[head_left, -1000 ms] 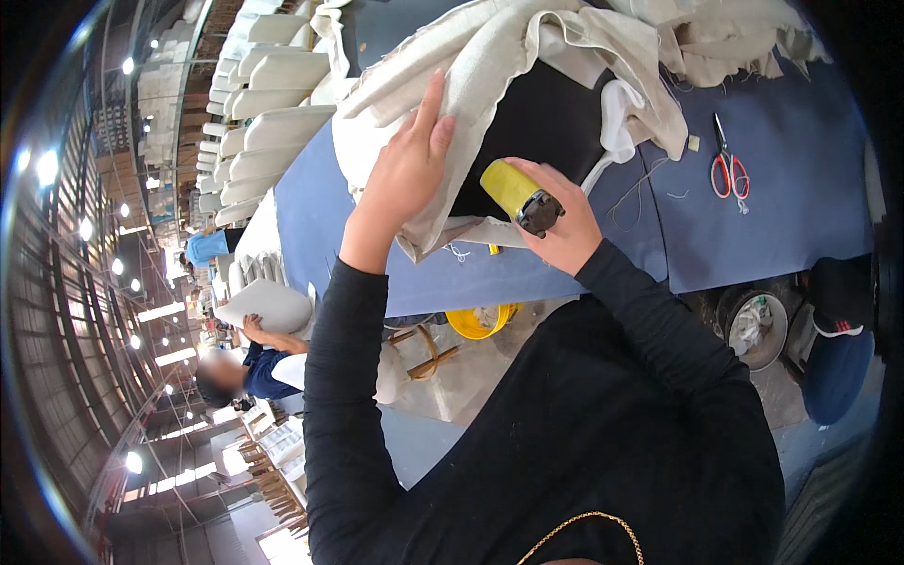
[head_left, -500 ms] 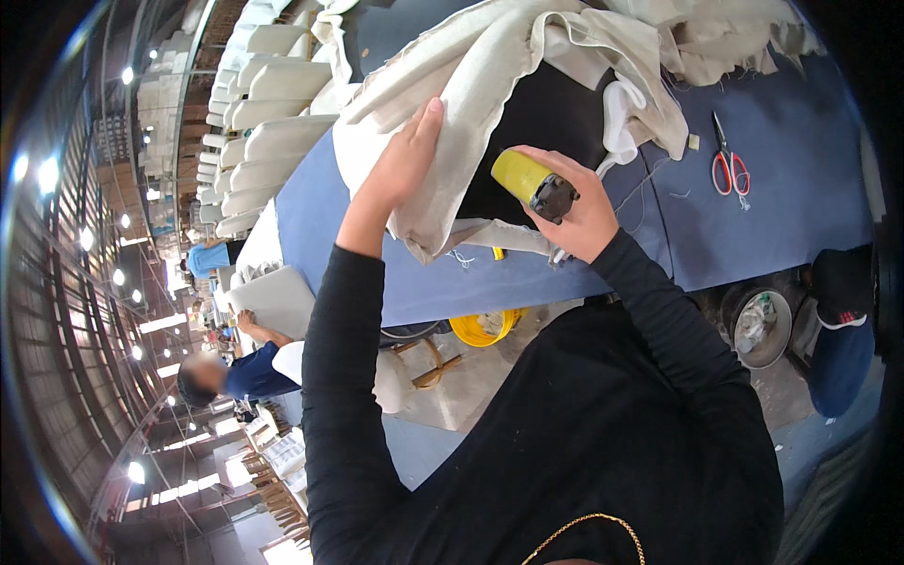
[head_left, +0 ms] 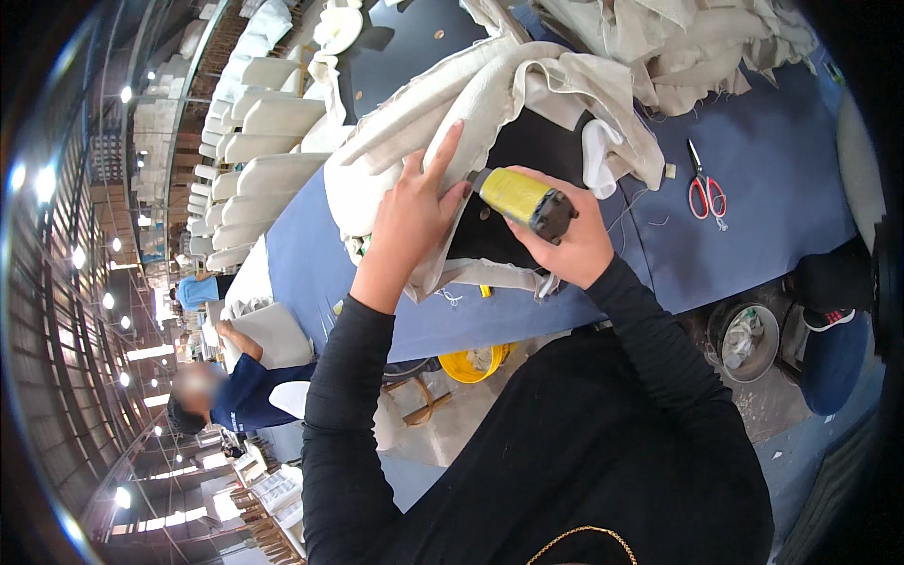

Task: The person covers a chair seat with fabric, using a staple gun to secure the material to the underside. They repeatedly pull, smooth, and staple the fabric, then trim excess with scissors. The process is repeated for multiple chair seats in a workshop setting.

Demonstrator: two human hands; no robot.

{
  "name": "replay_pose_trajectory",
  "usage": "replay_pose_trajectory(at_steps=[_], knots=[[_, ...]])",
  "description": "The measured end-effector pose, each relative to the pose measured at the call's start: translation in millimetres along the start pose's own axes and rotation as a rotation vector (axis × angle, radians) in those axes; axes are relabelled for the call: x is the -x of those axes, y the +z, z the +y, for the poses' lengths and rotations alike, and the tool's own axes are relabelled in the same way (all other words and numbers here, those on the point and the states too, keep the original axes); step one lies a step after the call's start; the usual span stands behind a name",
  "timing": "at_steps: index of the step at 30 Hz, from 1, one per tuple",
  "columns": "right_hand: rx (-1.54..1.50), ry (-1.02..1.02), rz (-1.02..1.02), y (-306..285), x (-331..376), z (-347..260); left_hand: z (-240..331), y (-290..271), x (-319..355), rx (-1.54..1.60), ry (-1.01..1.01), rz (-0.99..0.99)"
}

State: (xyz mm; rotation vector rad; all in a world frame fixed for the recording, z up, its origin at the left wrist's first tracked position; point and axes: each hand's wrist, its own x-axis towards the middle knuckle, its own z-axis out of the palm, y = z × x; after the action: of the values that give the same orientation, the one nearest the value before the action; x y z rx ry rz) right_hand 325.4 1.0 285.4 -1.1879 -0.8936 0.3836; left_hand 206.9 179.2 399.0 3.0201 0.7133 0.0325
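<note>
Seemingly at the lining-up step: yellow tool [head_left: 516, 195] tilts over the cream fabric's [head_left: 482, 102] edge, beside the black panel [head_left: 532, 143]. Right hand [head_left: 582, 231]: fingers curled round the tool. Left hand [head_left: 410, 224]: fingers parted, resting on the fabric, index outstretched, thumb just beside the tool's nose. Next move probably calls for fabric flat, thumb clear. Scissors [head_left: 706, 195] apart on the blue desk [head_left: 772, 169]. Nose contact: can't tell. Right fingertips mostly hidden.
</note>
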Motion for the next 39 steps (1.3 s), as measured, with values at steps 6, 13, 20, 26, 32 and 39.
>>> replay_pose_trajectory(at_steps=[6,13,20,26,32,39], knots=[[0.039,-0.058,-0.011,10,-2,11,1,-1,2,0.008,-0.033,-0.051],[-0.015,0.056,-0.082,10,-5,3,3,1,2,-0.013,-0.049,-0.053],[-0.036,0.029,-0.129,18,-1,0,9,-11,3,0.051,-0.043,-0.07],[-0.093,0.078,-0.098,17,2,2,-75,-15,5,0.869,-0.325,-0.309],[0.043,0.045,-0.145,20,5,0,-63,0,28,0.557,-0.594,-0.299],[0.032,-0.039,-0.112,25,9,10,-15,-5,39,0.146,-0.093,-0.054]])
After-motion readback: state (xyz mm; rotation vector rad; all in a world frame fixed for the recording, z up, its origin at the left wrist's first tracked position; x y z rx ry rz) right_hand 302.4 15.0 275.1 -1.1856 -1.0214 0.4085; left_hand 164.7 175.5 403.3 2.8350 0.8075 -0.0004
